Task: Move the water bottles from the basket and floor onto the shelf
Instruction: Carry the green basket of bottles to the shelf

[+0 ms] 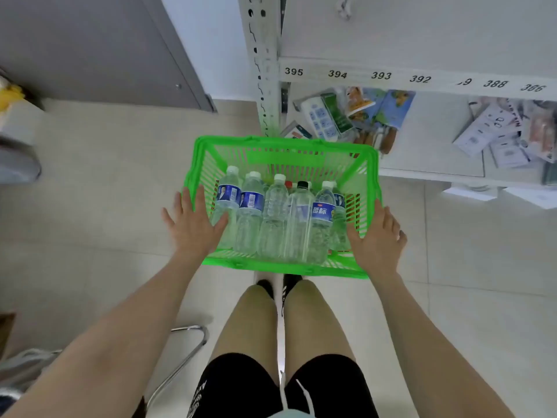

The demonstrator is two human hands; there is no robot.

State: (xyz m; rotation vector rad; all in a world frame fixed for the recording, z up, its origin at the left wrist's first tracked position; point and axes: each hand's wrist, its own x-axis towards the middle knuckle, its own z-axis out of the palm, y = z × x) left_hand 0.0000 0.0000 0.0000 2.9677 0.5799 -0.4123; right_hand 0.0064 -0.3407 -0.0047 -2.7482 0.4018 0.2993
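- Spot water bottles (272,218) upright, packed tight in green basket (283,143), on floor (105,191) just in front of shelf (422,40); no loose bottle in view on floor.
- Has left hand (193,224) wide, fingers straight & spread, at basket's left wall, thumb over rim beside a blue-label bottle; grips nothing.
- Has right hand (376,236) flat & relaxed against right wall; grips nothing either.
- Look full, prob. heavy-ish each; whole basket likely a real load.
- Thin clear plastic, so expect some give under a hard squeeze; smooth sides, maybe slick.
- Best hold: round the body just below the shoulder, or at neck under caps (279,177); caps face up, so easy reach from above.
- Tight pack: start w/ an outer bottle, lift straight up.
- If lifting basket whole: take both side rims evenly; slatted plastic prob. flexes.
- Aim for shelf board above number tags (337,74); lower level already has packets (361,107).
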